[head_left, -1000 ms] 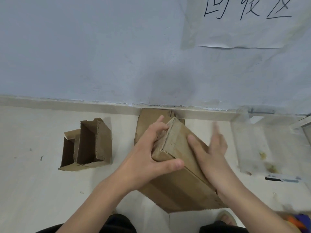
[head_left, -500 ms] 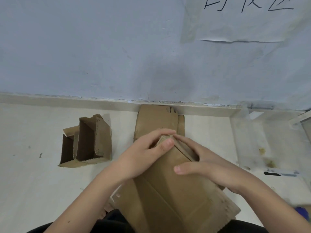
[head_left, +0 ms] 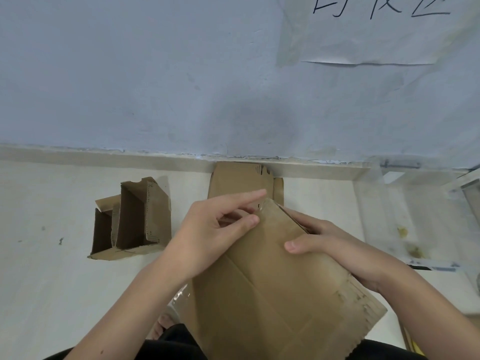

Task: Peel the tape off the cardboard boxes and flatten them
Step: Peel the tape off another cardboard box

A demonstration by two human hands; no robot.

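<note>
Two hands meet at my box's [head_left: 272, 281] far corner: left hand [head_left: 215, 229] fingers pinching tape [head_left: 262, 213], right hand [head_left: 330, 245] clamping cardboard.

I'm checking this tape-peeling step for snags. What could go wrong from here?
1. The left hand picks at the clear tape at the held box's top corner; the tape may tear, leaving strips.
2. Only the right hand steadies the box, so a hard pull might twist it loose.
3. The upright open box stands close on the left; a swinging elbow might knock it.
</note>
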